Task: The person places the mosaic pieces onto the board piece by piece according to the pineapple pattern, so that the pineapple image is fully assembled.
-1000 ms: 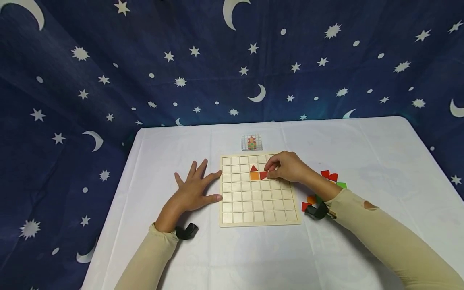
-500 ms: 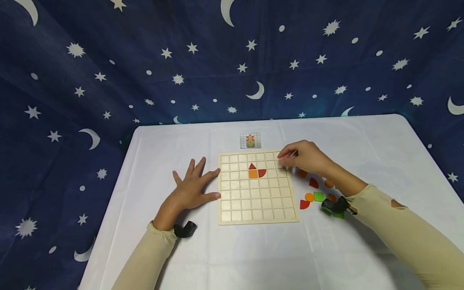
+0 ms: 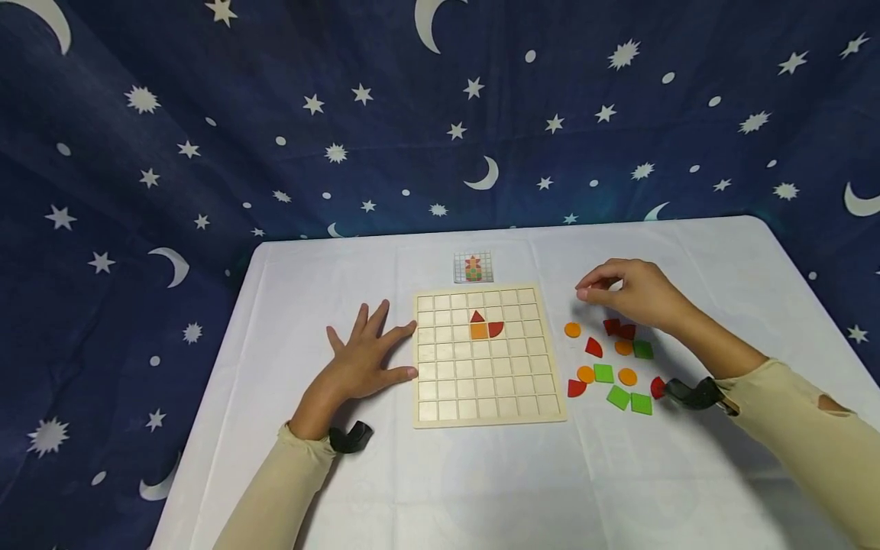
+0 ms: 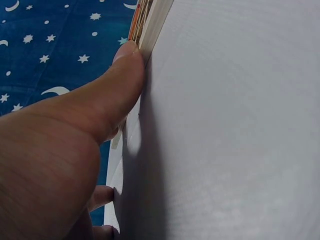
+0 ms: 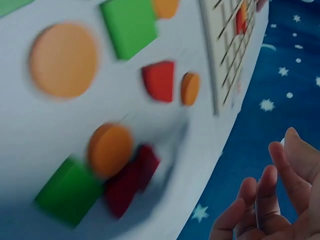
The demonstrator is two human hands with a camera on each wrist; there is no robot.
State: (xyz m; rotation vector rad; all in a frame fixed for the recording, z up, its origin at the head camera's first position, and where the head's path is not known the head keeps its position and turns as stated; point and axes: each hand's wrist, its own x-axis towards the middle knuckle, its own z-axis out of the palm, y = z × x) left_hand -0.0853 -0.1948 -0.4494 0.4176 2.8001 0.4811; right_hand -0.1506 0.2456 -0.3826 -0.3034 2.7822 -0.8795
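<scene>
My left hand [image 3: 367, 355] lies flat with fingers spread. Its thumb and index fingertip touch the left edge of a wooden grid board [image 3: 440, 412]; the left wrist view shows the thumb [image 4: 122, 75] against that edge. Set in the board's squares are a red triangle [image 3: 477, 316], an orange square [image 3: 478, 331] below it, and a red quarter circle [image 3: 496, 329] beside the square. Over the table right of the board, my right hand [image 3: 639, 294] is raised with loosely bent fingers and nothing in them. Beneath it lie two red pieces [image 3: 619, 328], in its shadow.
Loose pieces lie right of the board: several orange discs [image 3: 627, 376], green squares [image 3: 603, 373] and red quarter circles [image 3: 594, 347]. A small pattern card [image 3: 473, 267] sits behind the board. A starry blue cloth [image 3: 385, 168] hangs past the white table's [image 3: 481, 489] far edge.
My right hand has let go of the red quarter circle, now lying in the board beside the orange square, and has moved right, over the loose pieces. The left hand stays put.
</scene>
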